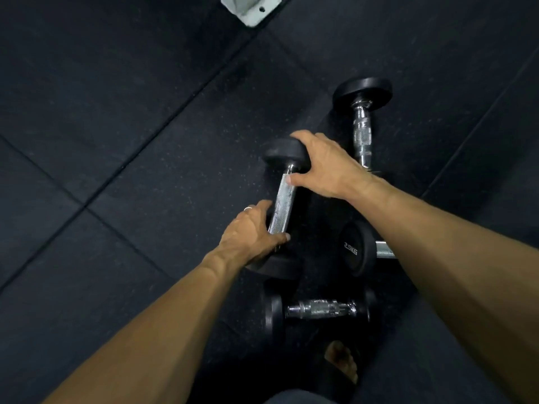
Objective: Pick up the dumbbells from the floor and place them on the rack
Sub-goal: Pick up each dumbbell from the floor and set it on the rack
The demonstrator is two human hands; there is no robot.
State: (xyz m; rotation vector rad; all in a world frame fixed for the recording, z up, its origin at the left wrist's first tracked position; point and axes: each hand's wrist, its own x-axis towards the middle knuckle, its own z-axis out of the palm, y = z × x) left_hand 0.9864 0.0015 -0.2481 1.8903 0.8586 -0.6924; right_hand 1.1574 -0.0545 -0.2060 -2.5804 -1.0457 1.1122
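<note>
Several black dumbbells with chrome handles lie on the dark rubber floor. The nearest-left dumbbell (282,199) runs from upper right to lower left. My left hand (250,231) curls around the lower end of its handle. My right hand (323,167) rests over its upper head, thumb touching the handle. A second dumbbell (361,126) lies behind my right hand. A third dumbbell (354,249), marked 2.5KG, is partly hidden under my right forearm. A fourth dumbbell (320,309) lies crosswise close to my foot. The rack is out of view.
My bare foot in a dark sandal (341,361) stands just below the fourth dumbbell. A white metal bracket with a bolt hole (250,8) sits at the top edge. Seams between floor tiles (87,205) cross the black matting.
</note>
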